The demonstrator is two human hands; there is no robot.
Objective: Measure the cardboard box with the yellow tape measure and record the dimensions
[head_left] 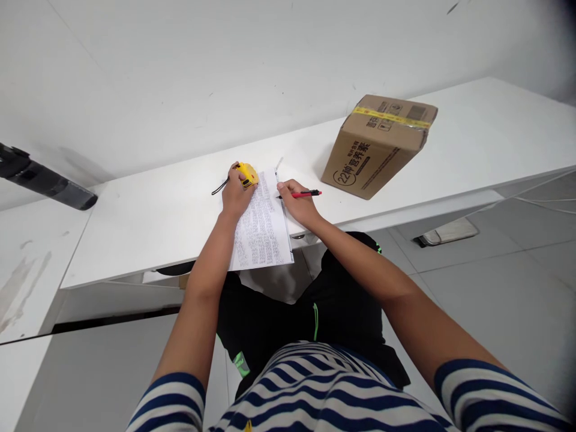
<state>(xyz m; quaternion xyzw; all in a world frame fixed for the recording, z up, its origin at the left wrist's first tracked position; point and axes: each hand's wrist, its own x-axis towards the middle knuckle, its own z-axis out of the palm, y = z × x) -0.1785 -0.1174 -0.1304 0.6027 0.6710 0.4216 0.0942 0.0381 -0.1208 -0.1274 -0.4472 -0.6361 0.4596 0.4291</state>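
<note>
My left hand (237, 193) is wrapped round a yellow tape measure (249, 173) at the upper left of a sheet of paper (265, 234). A black wrist cord (219, 188) trails from the tape measure to the left. Dense rows of small writing cover the paper, whose near edge hangs over the table's front. At the sheet's right edge, my right hand (297, 204) grips a red and black pen (307, 194). The pen's tip is too small to tell whether it touches the paper.
A brown cardboard box (375, 150) with yellow tape stands on the white table (153, 222) to the right. At the far left, a dark cylindrical object (49, 180) leans in. The white wall (225, 72) borders the table's back, and a flat pale object (450, 231) lies below on the right.
</note>
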